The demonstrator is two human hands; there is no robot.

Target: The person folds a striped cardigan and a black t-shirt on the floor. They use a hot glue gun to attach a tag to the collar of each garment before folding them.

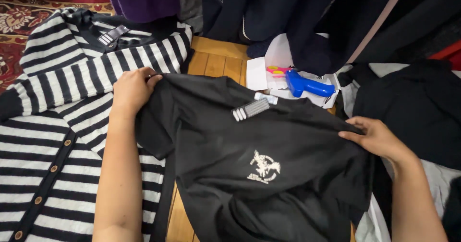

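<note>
A black T-shirt with a small white emblem on the chest and a striped tag at the neck lies spread over a wooden table. My left hand grips the shirt's left shoulder, fingers curled into the cloth. My right hand pinches the shirt's right shoulder edge. The shirt's lower part is bunched and runs out of view at the bottom.
A black-and-white striped buttoned garment covers the left side. A blue tagging gun and pink-handled scissors lie on white paper behind the shirt. Dark clothes hang at the back, more dark cloth at right. A patterned rug shows top left.
</note>
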